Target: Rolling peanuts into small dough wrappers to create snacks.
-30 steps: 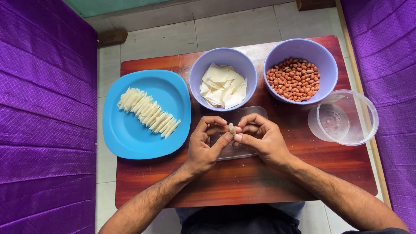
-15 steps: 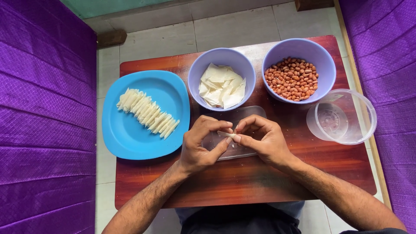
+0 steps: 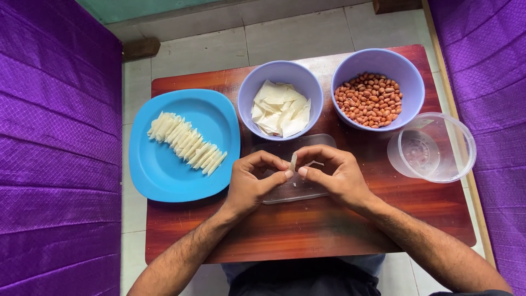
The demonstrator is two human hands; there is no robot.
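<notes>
My left hand and my right hand meet at their fingertips over a clear flat lid on the red-brown wooden table. Between thumbs and forefingers they pinch a small pale folded wrapper piece. Just beyond the hands stands a lilac bowl of pale wrapper sheets. To its right, another lilac bowl holds peanuts. At the left, a blue plate carries a row of several folded pale pieces.
A clear round plastic container sits at the table's right side. Purple quilted cushions flank the table on the left and on the right. Pale floor tiles lie beyond the far edge.
Both hands stay together over the lid; the fingers have shifted and the pale piece now stands more upright between the fingertips.
</notes>
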